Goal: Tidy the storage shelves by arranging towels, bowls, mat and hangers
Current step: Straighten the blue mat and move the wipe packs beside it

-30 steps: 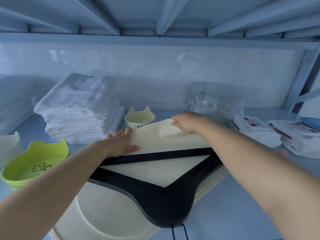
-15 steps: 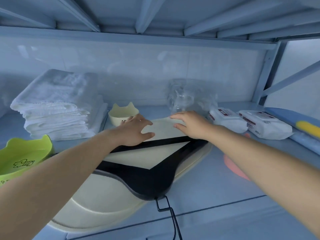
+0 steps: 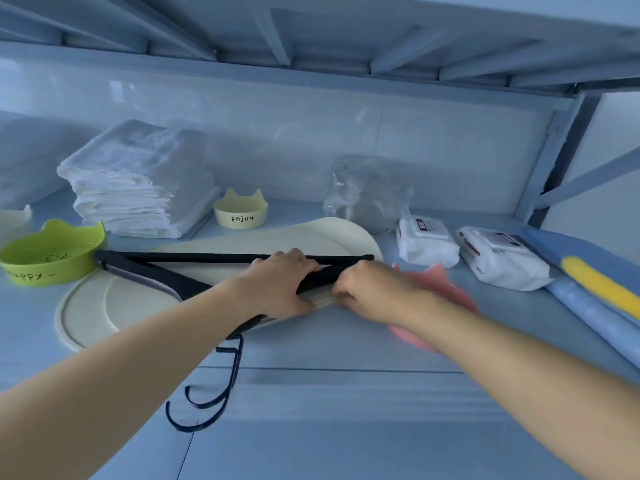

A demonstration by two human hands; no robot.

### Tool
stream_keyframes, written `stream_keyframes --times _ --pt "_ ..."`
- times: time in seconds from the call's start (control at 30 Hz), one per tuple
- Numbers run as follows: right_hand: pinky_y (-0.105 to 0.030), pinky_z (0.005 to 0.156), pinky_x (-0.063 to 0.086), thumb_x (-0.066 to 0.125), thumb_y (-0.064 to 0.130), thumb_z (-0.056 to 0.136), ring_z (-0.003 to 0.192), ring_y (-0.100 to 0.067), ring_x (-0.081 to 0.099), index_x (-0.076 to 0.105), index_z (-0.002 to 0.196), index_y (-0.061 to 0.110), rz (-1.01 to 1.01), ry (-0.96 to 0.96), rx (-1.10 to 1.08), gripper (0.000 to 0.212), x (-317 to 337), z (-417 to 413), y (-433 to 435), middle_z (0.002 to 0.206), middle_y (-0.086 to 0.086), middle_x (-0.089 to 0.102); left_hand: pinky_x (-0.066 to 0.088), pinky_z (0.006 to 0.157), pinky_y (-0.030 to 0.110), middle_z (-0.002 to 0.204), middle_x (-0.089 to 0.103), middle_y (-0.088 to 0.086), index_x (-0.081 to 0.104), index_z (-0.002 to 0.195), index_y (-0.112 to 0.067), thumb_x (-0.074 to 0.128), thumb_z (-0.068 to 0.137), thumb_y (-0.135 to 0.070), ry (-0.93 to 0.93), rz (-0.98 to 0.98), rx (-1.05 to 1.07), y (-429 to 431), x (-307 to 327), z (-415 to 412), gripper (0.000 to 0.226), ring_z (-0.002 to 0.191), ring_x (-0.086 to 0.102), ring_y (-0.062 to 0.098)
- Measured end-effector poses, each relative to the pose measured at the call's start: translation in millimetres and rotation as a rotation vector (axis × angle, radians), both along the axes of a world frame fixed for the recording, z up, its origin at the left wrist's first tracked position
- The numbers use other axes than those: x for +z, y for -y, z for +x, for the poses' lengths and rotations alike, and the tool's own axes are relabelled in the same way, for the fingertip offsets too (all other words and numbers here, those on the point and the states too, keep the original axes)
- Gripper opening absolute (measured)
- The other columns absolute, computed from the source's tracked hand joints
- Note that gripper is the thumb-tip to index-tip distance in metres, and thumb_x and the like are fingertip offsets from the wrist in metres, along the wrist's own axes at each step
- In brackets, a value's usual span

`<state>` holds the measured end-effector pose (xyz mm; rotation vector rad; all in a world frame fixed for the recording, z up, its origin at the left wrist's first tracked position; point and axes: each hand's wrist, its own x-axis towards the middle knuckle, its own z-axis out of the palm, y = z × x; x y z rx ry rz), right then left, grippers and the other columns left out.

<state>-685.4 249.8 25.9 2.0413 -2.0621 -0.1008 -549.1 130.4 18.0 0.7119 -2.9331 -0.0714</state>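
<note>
A cream mat [image 3: 86, 306] lies flat on the blue shelf. Black hangers [image 3: 166, 271] are stacked on it, their hooks [image 3: 221, 396] reaching toward the shelf's front edge. My left hand [image 3: 280, 282] grips the hangers' right arm from above. My right hand [image 3: 367, 292] is just beside it, fingers curled onto the same arm where it meets the mat's front rim. A pink bowl [image 3: 440, 278] sits partly hidden under my right forearm. A green bowl [image 3: 52, 251] stands at the left, a cream bowl [image 3: 240, 213] marked "Enjoy" behind the mat, and folded white towels [image 3: 138, 181] at the back left.
A crumpled clear plastic bag [image 3: 370, 192] stands at the back. Two white wipe packs [image 3: 426, 240] [image 3: 502, 258] lie to the right, with a blue and yellow item [image 3: 588, 282] beyond them. Another white bowl's rim [image 3: 14, 216] shows at the far left. A shelf overhead limits height.
Both hands have drawn back from the mat's far edge to the hangers' right arm. The mat's far edge now lies flat. The view has pulled back and the pink bowl shows.
</note>
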Motion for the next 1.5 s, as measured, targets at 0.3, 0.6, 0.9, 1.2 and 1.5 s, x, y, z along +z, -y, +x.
stream_keyframes --times 0.3,0.6,0.9,1.2,1.5 --pt "-0.029 0.048 0.034 0.045 -0.014 0.075 0.080 -0.031 0.065 0.064 0.085 0.003 0.087 -0.327 0.087 0.027 -14.9 11.2 10.2 0.087 -0.014 0.068 0.049 0.080 0.035 0.120 0.055 -0.004 0.041 0.128 -0.032 0.053 0.087 -0.037 -0.083 -0.047 0.125 -16.0 -12.2 18.5 0.043 0.110 0.053 0.020" --pt "-0.029 0.061 0.040 0.049 -0.012 0.079 0.086 -0.029 0.064 0.063 0.091 0.003 0.012 -0.221 0.103 0.024 -12.7 5.7 19.4 0.092 -0.014 0.066 0.049 0.076 0.033 0.115 0.057 -0.006 0.045 0.123 -0.032 0.056 0.078 -0.049 -0.020 -0.143 0.198 -20.4 -7.3 21.2 0.050 0.104 0.055 0.020" --pt "-0.030 0.058 0.039 0.050 -0.008 0.079 0.083 -0.033 0.063 0.062 0.086 0.004 -0.024 -0.157 0.089 0.018 -14.4 3.9 22.7 0.090 -0.015 0.065 0.042 0.061 0.031 0.100 0.061 0.008 0.045 0.109 -0.013 0.054 0.076 -0.028 0.108 -0.330 0.206 -22.8 -7.7 10.8 0.038 0.089 0.059 0.031" --pt "-0.028 0.056 0.034 0.050 -0.007 0.076 0.073 -0.030 0.057 0.061 0.080 0.008 -0.087 -0.062 0.034 0.019 -14.9 4.1 27.0 0.077 -0.011 0.057 0.035 0.056 0.029 0.099 0.059 0.005 0.037 0.123 -0.020 0.052 0.073 -0.026 0.043 -0.284 0.253 -24.4 -18.9 16.9 0.052 0.086 0.059 0.031" --pt "-0.027 0.055 0.035 0.051 -0.004 0.078 0.068 -0.029 0.051 0.065 0.085 0.007 -0.093 -0.065 0.028 0.019 -15.4 10.8 12.8 0.079 -0.011 0.060 0.036 0.061 0.031 0.101 0.060 0.006 0.031 0.134 -0.021 0.049 0.080 -0.028 0.086 -0.368 0.067 -17.8 -8.9 30.0 0.057 0.082 0.059 0.033"
